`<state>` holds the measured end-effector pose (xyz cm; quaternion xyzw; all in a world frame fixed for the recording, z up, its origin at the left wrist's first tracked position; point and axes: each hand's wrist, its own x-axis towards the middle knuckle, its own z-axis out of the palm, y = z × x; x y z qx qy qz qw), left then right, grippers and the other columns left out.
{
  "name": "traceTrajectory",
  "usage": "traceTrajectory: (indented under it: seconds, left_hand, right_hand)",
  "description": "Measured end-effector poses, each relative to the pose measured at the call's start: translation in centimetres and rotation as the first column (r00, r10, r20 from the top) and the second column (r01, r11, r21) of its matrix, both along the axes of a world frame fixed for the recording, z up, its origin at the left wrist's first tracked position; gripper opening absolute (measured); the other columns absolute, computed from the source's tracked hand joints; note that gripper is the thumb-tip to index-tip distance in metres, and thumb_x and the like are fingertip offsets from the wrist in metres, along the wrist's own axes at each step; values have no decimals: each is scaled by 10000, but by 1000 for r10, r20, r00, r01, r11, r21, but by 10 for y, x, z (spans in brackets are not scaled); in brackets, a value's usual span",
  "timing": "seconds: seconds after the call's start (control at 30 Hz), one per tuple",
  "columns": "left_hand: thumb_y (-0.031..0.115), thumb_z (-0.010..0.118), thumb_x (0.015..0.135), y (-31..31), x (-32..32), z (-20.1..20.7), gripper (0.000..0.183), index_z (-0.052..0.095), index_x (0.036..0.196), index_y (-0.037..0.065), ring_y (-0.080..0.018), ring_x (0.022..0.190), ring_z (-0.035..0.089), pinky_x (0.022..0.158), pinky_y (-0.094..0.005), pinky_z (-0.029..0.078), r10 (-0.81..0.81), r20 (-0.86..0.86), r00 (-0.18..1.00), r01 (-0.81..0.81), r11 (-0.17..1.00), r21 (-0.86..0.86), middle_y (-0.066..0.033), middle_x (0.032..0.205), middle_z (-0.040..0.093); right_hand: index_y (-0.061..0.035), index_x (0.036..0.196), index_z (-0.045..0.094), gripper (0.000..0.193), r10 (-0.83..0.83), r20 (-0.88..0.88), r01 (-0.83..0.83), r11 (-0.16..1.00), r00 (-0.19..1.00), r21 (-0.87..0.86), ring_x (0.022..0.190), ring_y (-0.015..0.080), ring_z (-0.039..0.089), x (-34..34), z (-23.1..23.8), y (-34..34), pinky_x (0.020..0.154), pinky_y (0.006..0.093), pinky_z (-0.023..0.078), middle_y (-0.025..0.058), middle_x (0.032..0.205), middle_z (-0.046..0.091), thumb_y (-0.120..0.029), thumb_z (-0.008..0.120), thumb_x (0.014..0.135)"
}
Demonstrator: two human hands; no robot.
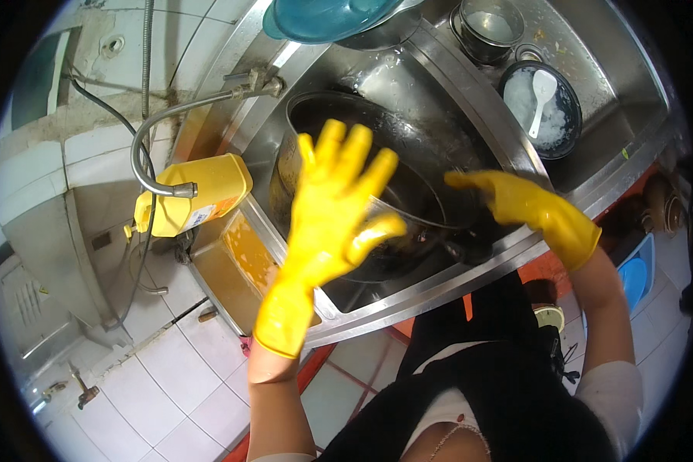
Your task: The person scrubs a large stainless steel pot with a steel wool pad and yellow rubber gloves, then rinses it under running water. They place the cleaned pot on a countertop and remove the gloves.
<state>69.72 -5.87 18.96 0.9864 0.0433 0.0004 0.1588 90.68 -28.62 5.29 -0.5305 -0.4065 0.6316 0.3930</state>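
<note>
Both my hands wear yellow rubber gloves. My left hand [333, 204] is held up over the left side of a large dark metal pot [286, 162], palm and fingers spread, with nothing in it. The pot stands in a stainless steel sink basin, and its inside looks dark and wet. My right hand [527, 206] is at the pot's right side, above the basin's edge. One finger stretches left toward the pot, and I see nothing held. Its other fingers are partly hidden, so I cannot tell whether they touch the rim.
A bent metal faucet [142, 146] reaches out on the left, near a yellow jug [204, 189] and a tray of brownish liquid [235, 266]. A teal basin [327, 17] is at the back. The right basin holds a metal pot [491, 31] and a black bowl [574, 127] with a white spoon [544, 96].
</note>
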Motion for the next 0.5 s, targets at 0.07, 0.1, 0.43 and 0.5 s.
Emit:
traceTrajectory:
  seconds: [0.07,0.1,0.43,0.5]
  left_hand:
    - [484,889,703,-24,4,1,838,666,1395,68,-498,1541,311,1259,-697,141,27,-46,999,-24,998,51,-224,1584,480]
    - [463,918,664,-29,5,0,856,680,1367,38,-525,1545,290,1260,-693,134,53,-63,997,-48,996,72,-233,1590,470]
    - [359,948,607,27,5,3,933,631,1427,44,-569,1543,252,1266,-584,237,133,13,991,-131,986,-105,-253,1691,324]
    - [409,885,733,34,-5,4,915,559,1516,65,-546,1555,258,1256,-550,282,98,-8,995,-99,993,-67,-260,1698,311]
  right_hand:
    - [-102,1542,546,709,123,417,-199,969,900,145,1441,312,533,-23,-17,-22,1217,389,392,183,1529,580,-113,774,871]
    - [-131,1522,580,674,229,632,-332,942,741,48,1418,323,555,-38,-23,-30,1195,385,418,184,1505,601,-93,765,876]
    - [-7,1047,784,291,-161,300,131,985,940,115,841,350,739,-112,9,9,757,414,573,184,942,767,-271,771,925]
    - [-2,1064,769,347,-166,242,141,983,956,118,801,362,732,-117,23,17,724,423,565,198,916,759,-325,735,939]
